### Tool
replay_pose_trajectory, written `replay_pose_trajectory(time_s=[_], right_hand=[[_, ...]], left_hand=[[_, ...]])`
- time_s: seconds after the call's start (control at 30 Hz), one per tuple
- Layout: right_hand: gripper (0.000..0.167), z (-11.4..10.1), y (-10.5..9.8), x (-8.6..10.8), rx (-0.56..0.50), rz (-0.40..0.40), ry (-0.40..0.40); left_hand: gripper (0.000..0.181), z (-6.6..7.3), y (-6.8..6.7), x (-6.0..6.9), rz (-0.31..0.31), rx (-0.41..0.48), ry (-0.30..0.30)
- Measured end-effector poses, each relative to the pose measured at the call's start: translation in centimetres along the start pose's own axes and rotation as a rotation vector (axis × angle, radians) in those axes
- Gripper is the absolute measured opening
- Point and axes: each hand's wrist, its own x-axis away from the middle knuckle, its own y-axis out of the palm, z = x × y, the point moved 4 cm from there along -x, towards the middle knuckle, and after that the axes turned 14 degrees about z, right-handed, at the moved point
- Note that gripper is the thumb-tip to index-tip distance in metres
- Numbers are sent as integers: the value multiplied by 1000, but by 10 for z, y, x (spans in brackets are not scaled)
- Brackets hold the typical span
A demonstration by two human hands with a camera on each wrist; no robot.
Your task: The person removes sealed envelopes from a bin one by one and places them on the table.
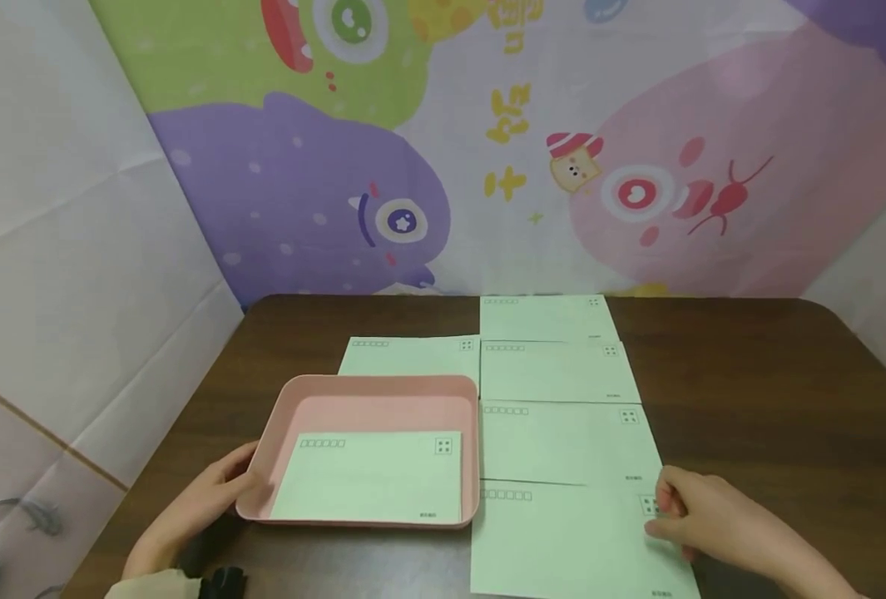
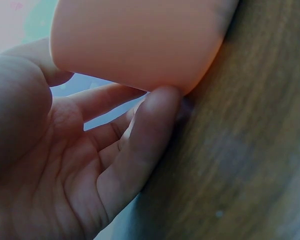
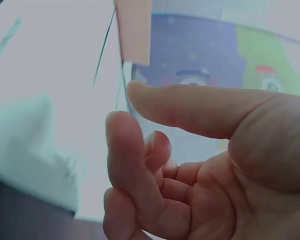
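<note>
My left hand (image 1: 201,497) grips the left side of a pink tray (image 1: 383,408), with the thumb at its rim. In the left wrist view the tray's side (image 2: 140,42) sits between the thumb and fingers. A pale green envelope (image 1: 371,476) lies in the tray; whether more are beneath it I cannot tell. Over the right end of the nearest envelope (image 1: 562,545) is my right hand (image 1: 720,517). Its fingers (image 3: 125,140) are loosely bent, the thumb stands apart from them, and nothing is held between.
More envelopes (image 1: 562,445) run in a column up the table's middle, right of the tray. Another envelope (image 1: 408,359) lies behind the tray, partly hidden by it. The dark wooden table (image 1: 772,374) ends at a cartoon-print cloth (image 1: 487,241).
</note>
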Motion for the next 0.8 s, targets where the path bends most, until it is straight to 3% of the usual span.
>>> replay_pose_trajectory(time_s=[0.37,0.63,0.8], right_hand=[[18,-69,11,-23,100,88,-160],[8,-118,34,-52,149,170,-316],[16,-133,55,-64,231,244,-414]], left_hand=[[60,3,-3,-1,-10,0,23],[58,4,-3,-1,-9,26,44],[59,2,-2,1,-17,36,12]])
